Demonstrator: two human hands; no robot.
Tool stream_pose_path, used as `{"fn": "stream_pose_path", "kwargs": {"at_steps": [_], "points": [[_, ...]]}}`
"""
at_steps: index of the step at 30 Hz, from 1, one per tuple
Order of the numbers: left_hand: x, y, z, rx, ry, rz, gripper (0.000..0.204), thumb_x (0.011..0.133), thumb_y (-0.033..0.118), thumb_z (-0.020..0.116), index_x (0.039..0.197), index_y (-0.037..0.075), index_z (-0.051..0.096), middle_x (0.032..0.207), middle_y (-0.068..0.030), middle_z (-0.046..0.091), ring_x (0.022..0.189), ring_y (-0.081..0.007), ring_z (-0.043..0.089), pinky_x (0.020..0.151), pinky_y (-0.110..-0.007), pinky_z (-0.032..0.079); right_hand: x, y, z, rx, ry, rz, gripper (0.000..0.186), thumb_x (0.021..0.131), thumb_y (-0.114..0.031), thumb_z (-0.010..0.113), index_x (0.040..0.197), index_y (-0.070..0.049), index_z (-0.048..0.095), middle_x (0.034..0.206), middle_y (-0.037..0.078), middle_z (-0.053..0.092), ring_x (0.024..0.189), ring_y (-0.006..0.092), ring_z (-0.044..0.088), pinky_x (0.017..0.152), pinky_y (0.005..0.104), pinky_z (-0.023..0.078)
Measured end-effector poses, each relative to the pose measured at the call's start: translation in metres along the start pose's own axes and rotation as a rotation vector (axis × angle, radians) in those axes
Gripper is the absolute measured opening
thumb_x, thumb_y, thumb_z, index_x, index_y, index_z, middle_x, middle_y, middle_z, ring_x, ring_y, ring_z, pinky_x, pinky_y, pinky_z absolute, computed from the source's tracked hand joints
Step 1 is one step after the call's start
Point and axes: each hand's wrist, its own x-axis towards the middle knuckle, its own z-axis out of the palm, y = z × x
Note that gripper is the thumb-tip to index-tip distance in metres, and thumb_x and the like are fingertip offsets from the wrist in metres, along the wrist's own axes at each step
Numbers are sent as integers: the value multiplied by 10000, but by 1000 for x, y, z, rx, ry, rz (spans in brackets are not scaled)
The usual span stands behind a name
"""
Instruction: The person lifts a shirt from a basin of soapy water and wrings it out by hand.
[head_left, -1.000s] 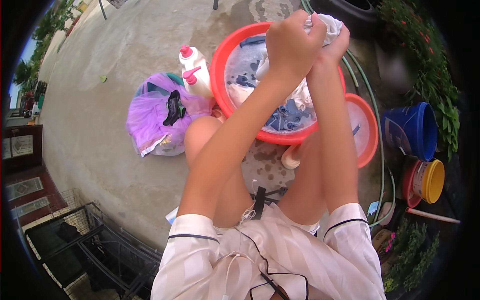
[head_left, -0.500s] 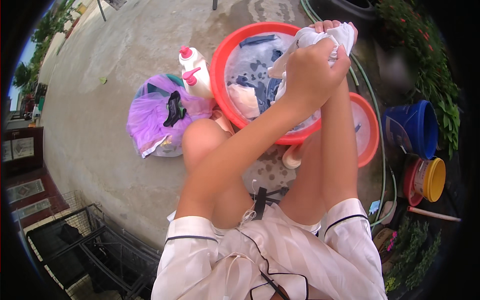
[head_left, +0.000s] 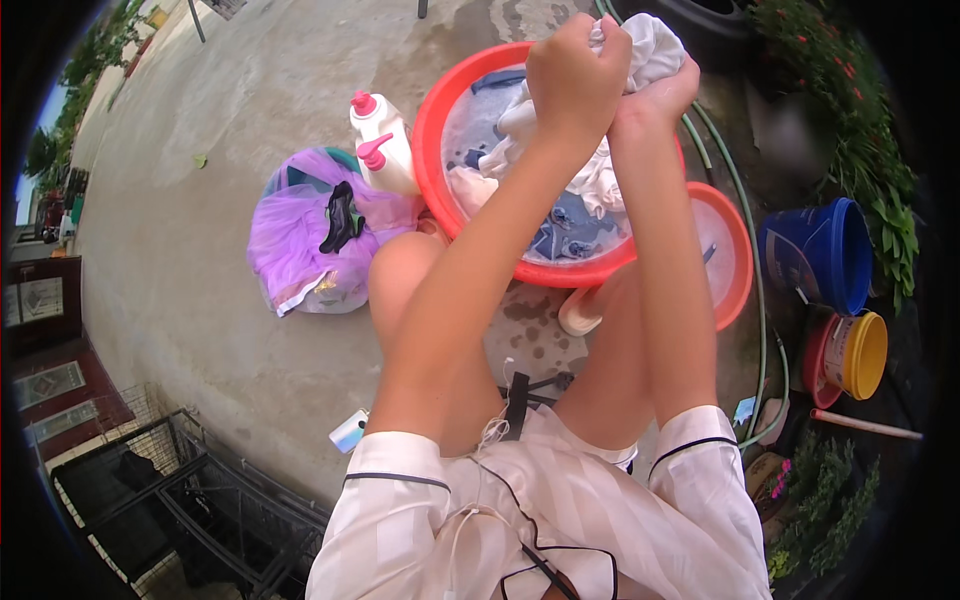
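Over the far side of a red basin (head_left: 428,130), both my hands grip one wet white garment (head_left: 655,50). My left hand (head_left: 575,80) is closed in a fist around it. My right hand (head_left: 660,100), just to the right, is wrapped around the bunched cloth, its fingers partly hidden. Lower folds of white cloth (head_left: 598,185) lie in the basin between and beside my forearms. Sudsy water fills the basin, with blue clothes (head_left: 575,240) and a pale pink cloth (head_left: 470,188) in it.
Left of the basin stand a white pump bottle (head_left: 385,145) and a tub heaped with purple tulle (head_left: 290,235). A smaller red basin (head_left: 742,255), a green hose (head_left: 757,300), a blue bucket (head_left: 815,255) and a yellow bucket (head_left: 862,357) are at right. A phone (head_left: 349,431) lies by my left sleeve.
My left hand has moved up and left, and my right hand has turned and come slightly nearer. More of the white garment now spreads in the basin. The phone has come into view.
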Motion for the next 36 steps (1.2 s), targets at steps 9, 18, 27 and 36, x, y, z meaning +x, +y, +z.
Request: {"fn": "stream_pose_path", "kwargs": {"at_steps": [9,18,27,36], "points": [[-20,21,-8,-215,-171,-185,306,828,201,551,635,-29,494,476,-108,453,464,-119,407,462,-319,358,16,-14,-13,-77,231,27,404,841,-427,301,809,-116,556,796,81,602,753,257,581,691,391,471],[-3,5,-1,-159,21,-136,328,826,217,532,636,-49,501,522,-143,519,469,-214,440,508,-365,385,-12,-10,22,78,331,67,364,836,-327,306,826,-80,573,826,116,610,762,280,590,676,402,489],[-13,13,-1,-188,-146,-167,323,822,210,534,623,-41,494,484,-99,492,465,-136,427,475,-328,365,12,-11,-6,84,13,-7,272,853,-315,348,767,-112,507,741,61,514,654,218,502,585,346,422],[-23,22,-15,-155,-204,-167,300,822,199,547,634,-30,500,476,-82,473,459,-90,408,439,-289,343,10,-12,-3,-180,284,38,392,832,-413,349,823,-88,568,801,94,607,738,270,583,659,383,480]]}}
